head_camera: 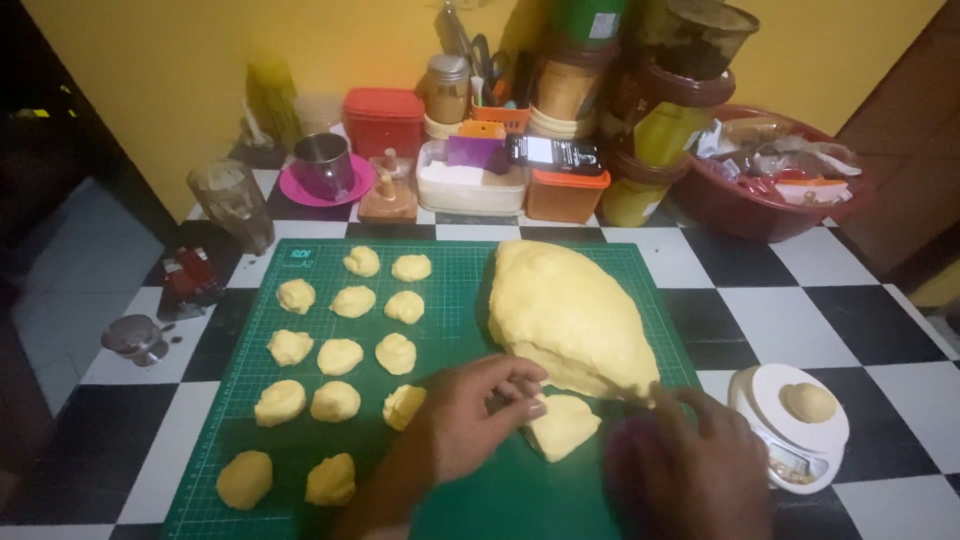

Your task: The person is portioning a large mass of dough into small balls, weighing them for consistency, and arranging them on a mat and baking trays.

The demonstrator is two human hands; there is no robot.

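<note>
Small dough balls (340,357) lay in rows on the green cutting mat (300,460), left of the left hand (470,415). Left grip pinched a cut dough piece (562,425), fingertips touching the large dough mass (568,315) just above. Right hand (690,470) held a blade; grip clenched, blurred. Right of it, a dough ball (807,402) sat on the white scale (790,435) on the desk.

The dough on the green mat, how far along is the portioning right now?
Done: thirteen small dough pieces sit in rows on the green cutting mat, and one more rests on the white scale. In hand: the left hand steadies a cut chunk while the right hand works at the edge of the big dough mass. Left: most of that mass is uncut.
</note>
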